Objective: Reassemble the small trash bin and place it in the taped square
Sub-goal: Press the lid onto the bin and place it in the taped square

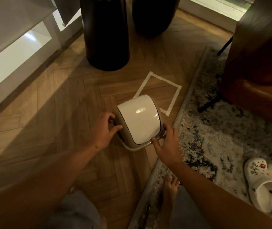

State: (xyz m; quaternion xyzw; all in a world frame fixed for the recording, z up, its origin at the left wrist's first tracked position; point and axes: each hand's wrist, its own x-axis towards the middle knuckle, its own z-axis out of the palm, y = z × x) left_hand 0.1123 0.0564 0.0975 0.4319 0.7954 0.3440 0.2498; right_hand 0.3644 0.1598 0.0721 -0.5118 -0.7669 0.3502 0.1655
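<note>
At far left we see a white cabinet (pixel 8 66) along the wall, and beside it a tall black vase (pixel 106 33) standing on the herringbone wood floor (pixel 46 123), with a second dark vase (pixel 155 15) behind it. Our left hand (pixel 104 130) presses against the left side of the small trash bin (pixel 138 120), its fingers (pixel 115 128) curled together on the beige rim. The bin sits on the floor with its glossy white domed lid on top, overlapping the near corner of the taped square (pixel 158 91) but mostly outside it. Our right hand (pixel 166 144) grips the bin's right lower edge, its fingers clamped on the rim. Right of that lies a speckled rug (pixel 214 139), our bare foot (pixel 170 189) on its edge, and a pair of white clogs (pixel 267 184) at far right.
</note>
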